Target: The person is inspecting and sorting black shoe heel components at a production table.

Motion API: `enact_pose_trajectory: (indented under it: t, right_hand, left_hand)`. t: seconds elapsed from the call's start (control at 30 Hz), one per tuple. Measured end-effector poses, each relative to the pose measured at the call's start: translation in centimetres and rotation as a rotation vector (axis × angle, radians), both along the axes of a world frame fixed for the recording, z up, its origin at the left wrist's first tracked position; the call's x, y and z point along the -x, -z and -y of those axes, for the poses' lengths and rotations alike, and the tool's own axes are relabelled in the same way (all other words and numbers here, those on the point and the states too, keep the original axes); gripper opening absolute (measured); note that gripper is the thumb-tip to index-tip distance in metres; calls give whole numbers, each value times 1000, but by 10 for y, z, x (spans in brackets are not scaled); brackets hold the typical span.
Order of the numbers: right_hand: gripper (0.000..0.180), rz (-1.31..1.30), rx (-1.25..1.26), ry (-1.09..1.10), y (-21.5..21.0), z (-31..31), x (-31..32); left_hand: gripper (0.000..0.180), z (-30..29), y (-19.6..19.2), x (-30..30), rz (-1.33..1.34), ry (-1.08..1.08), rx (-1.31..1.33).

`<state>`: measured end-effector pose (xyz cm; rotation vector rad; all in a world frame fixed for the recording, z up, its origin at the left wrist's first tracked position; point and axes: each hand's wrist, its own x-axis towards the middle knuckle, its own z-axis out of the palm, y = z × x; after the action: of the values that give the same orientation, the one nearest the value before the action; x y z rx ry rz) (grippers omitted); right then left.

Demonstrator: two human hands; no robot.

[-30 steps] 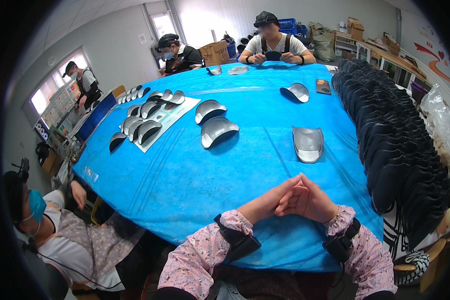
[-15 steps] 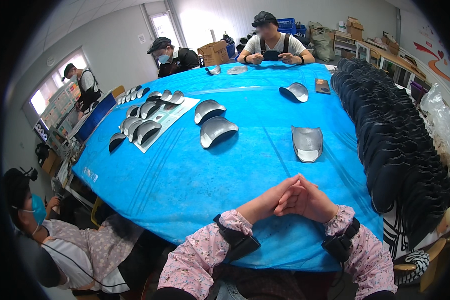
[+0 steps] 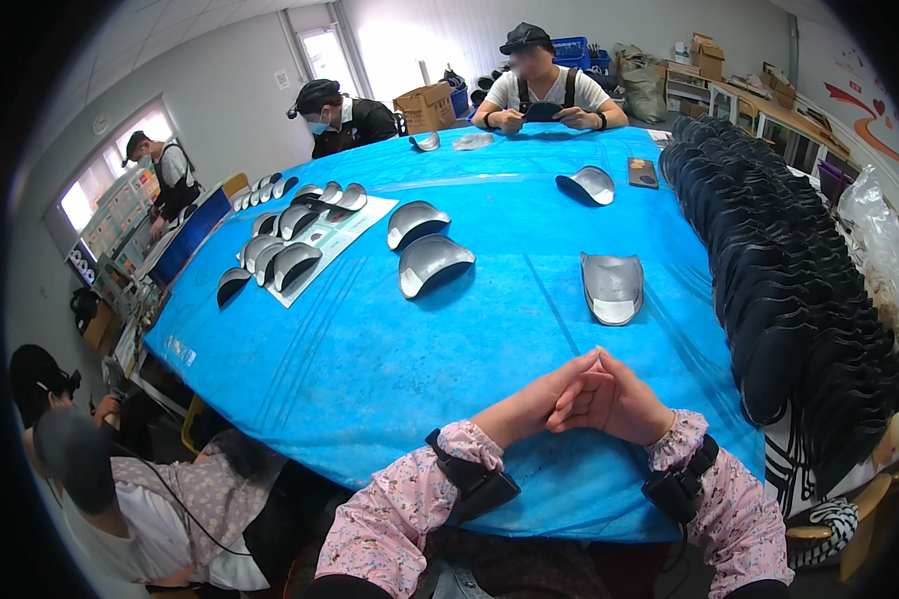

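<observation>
My left hand (image 3: 527,401) and my right hand (image 3: 631,401) meet over the near part of the blue-covered table (image 3: 370,369). Their fingertips touch in a peak, and some fingers curl loosely inside; neither hand holds an object. Beyond them, nearest to my hands, lies a curved shell piece (image 3: 612,285), grey inside with a pale patch at its near edge. Two similar shells, an upper one (image 3: 417,222) and a lower one (image 3: 436,264), lie left of the middle. Both wrists carry a black strapped device over pink flowered sleeves.
A long stack of nested black shells (image 3: 769,270) lines the right edge. Several grey shells (image 3: 295,262) lie around a printed sheet (image 3: 340,235) at left. One shell (image 3: 587,185) and a phone-like slab (image 3: 642,172) lie farther back. Co-workers surround the table; one opposite holds a dark shell (image 3: 542,112).
My hands keep their pose. The co-worker at lower left has turned and leaned, and the one at the far left of the table bends lower. The dark shell held opposite has tilted slightly.
</observation>
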<state>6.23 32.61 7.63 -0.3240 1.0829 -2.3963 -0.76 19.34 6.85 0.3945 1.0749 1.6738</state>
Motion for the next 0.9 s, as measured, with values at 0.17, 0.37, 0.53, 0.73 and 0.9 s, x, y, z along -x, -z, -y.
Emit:
enact_pose_trajectory:
  t: [0.17,0.37,0.53,0.73,0.9]
  right_hand:
    - [71,1,-12,-2,0,-1,0]
    - [72,-22,-12,-8,1,1,1]
    - [72,-10,4,10,5,-1,2]
    - [73,5,-51,28,-2,3,0]
    - [74,-13,-33,19,0,0,0]
  left_hand:
    - [54,-5,-18,-12,28,-99,82]
    - [63,6,16,14,-37,183,120]
    - [58,-7,-7,-6,46,-41,86]
    - [55,-4,13,4,60,-24,28]
    - [58,-5,19,8,-8,-22,59]
